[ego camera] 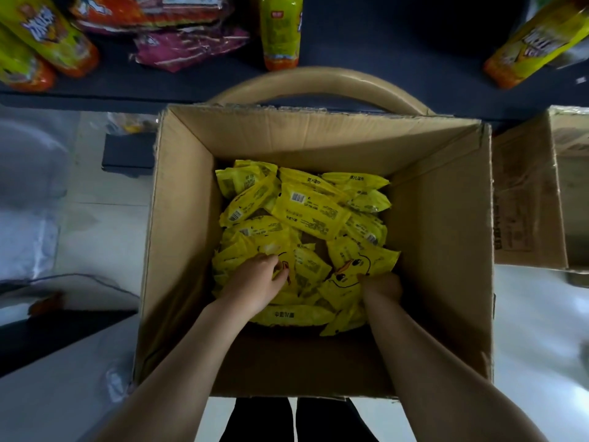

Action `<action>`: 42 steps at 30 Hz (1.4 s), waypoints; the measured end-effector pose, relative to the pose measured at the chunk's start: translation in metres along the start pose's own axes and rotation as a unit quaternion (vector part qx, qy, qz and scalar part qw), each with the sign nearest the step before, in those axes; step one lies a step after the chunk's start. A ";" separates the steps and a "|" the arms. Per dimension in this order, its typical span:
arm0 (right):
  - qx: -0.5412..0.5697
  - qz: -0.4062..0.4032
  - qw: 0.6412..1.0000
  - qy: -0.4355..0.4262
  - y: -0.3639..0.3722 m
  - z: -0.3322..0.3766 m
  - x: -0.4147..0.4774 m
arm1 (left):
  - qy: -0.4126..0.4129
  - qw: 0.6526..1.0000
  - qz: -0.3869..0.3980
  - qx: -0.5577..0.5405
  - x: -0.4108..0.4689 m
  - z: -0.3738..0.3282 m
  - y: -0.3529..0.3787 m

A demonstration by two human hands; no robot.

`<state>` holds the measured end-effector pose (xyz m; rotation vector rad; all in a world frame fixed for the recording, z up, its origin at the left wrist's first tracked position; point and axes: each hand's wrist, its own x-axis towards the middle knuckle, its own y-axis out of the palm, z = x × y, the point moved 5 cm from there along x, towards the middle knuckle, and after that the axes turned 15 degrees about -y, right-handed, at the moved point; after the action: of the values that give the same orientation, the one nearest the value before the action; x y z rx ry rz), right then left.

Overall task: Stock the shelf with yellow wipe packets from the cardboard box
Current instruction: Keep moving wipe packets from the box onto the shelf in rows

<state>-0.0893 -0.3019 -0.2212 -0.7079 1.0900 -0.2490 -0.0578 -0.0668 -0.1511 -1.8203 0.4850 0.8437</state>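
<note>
An open cardboard box [439, 224] stands in front of me, its bottom covered with several yellow wipe packets [310, 212]. Both my arms reach down into it. My left hand [255, 280] lies on the packets at the lower left, its fingers curled round a yellow packet [287, 260]. My right hand [382, 287] is at the lower right, its fingers closed on the edge of a packet with a duck face [360, 266]. The dark shelf [382, 43] runs across the top, beyond the box.
On the shelf lie yellow-orange snack bags [47, 39], pink packets [188, 46], an upright yellow bag [280, 30] and another at the right [535, 43]. A tan curved handle [318, 79] rises behind the box. A second cardboard box [538, 193] stands to the right.
</note>
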 end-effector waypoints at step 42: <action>0.456 0.080 0.882 0.091 -0.020 0.009 -0.041 | -0.027 0.981 0.177 -0.079 0.053 -0.016 -0.003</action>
<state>-0.0970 -0.2921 -0.1768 0.2581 1.0511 -0.6404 -0.0156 -0.0774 -0.1849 -1.8777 0.7385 1.1980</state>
